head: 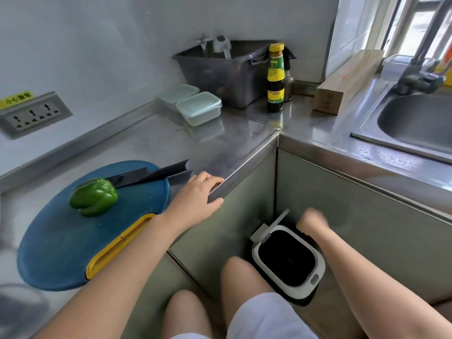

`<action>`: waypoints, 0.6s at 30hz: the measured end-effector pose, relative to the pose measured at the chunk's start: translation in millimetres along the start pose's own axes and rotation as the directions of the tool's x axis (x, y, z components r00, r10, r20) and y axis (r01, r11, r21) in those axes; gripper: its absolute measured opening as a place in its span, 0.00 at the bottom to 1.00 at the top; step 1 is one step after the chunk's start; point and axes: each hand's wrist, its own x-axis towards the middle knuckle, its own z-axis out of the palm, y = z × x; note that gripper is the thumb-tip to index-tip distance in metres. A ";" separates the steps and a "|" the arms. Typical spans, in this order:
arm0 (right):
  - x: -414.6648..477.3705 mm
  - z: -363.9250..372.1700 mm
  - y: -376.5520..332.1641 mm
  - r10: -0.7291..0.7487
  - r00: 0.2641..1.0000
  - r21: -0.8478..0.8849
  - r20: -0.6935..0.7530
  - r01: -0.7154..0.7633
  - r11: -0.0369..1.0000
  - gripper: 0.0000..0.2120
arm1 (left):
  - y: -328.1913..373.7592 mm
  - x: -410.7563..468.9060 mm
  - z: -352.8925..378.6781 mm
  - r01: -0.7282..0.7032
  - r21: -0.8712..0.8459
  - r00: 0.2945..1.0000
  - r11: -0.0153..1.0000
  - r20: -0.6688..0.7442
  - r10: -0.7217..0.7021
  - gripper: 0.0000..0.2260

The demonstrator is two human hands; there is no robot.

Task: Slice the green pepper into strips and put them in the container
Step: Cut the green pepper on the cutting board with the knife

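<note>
The premises are identified as a kitchen. An L-shaped stainless-steel worktop point(244, 133) is fitted along the walls, with an inset steel sink point(367, 129) and tap point(420, 79) set beside a window point(415, 23). Food preparation is indicated by a chopping board point(61, 241) with a knife point(151, 174) laid on it, lidded plastic containers point(199, 107), a sauce bottle point(275, 79) and a grey tub point(220, 77); an open waste bin point(320, 267) is stood on the floor.

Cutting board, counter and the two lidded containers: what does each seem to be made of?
The cutting board: probably plastic, matte blue with a yellow handle edge. The counter: stainless steel by its look, brushed grey with blurred reflections. The containers: likely translucent plastic, pale green lids, milky walls.
</note>
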 end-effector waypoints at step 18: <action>-121.5 -110.2 -211.5 -0.812 0.543 -0.121 -0.215 0.810 0.574 0.10 | -71.0 -41.3 -93.0 0.349 0.054 0.877 0.936 -0.370 -0.306 0.18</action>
